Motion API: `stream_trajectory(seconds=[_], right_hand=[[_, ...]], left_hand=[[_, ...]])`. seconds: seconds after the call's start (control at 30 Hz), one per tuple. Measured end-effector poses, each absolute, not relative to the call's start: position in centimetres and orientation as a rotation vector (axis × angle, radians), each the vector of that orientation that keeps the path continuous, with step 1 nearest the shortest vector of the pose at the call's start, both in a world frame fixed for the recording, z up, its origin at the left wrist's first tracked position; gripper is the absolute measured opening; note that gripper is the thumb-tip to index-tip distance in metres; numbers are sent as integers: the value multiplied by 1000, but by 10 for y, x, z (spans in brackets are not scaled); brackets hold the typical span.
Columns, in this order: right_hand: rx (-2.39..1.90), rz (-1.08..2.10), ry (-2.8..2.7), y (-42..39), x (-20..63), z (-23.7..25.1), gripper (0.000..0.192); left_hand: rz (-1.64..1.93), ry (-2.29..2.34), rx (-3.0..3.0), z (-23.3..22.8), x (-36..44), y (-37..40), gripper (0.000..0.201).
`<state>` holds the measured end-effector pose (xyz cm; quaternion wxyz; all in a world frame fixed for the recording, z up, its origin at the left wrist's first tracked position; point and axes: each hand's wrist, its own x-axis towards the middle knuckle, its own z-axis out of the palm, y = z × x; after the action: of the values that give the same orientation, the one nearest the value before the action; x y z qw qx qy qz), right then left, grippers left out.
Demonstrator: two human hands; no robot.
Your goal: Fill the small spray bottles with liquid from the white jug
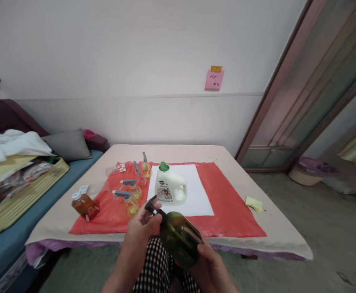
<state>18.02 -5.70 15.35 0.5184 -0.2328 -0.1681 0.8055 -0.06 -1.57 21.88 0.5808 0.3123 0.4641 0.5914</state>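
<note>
A dark green pump bottle (pixel 179 236) is held tilted in front of the table's near edge, its black pump head (pixel 153 206) pointing up and left. My left hand (pixel 144 226) is closed at the pump's neck, thumb and fingers on it. Wrapped round the lower body of the bottle is my right hand (pixel 208 260). Just beyond, a white detergent jug (pixel 168 189) stands upright on a white sheet (pixel 200 199); a green cap (pixel 164 166) sits at its mouth. To the left are several clear spray bottles (pixel 131 203) with grey trigger heads.
A red cloth (pixel 232 215) covers part of the table (pixel 275 228). An amber-liquid bottle (pixel 85 206) leans at the left; a folded yellow cloth (pixel 254 204) lies at the right. A pink note (pixel 214 79) hangs on the wall. A bed with a grey pillow (pixel 68 145) is leftward.
</note>
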Motion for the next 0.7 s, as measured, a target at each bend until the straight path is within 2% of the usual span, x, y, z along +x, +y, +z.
stream_trajectory(seconds=[0.13, 0.3, 0.37, 0.57, 0.7], right_hand=[[-603, 1906, -361, -54, 184, 148, 61], [-542, 1912, -409, -50, 185, 150, 69], [-519, 1939, -427, -49, 184, 151, 67], [-463, 2006, -401, -47, 183, 145, 57], [-476, 2033, -296, -46, 186, 136, 49]], left_hand=[[1296, 986, 697, 226, -3, -18, 39], [1326, 1087, 720, 225, -7, -15, 42], [1309, 1108, 716, 222, -7, -13, 46], [1286, 1037, 774, 221, -9, -9, 34], [1230, 944, 714, 219, -11, -10, 41]])
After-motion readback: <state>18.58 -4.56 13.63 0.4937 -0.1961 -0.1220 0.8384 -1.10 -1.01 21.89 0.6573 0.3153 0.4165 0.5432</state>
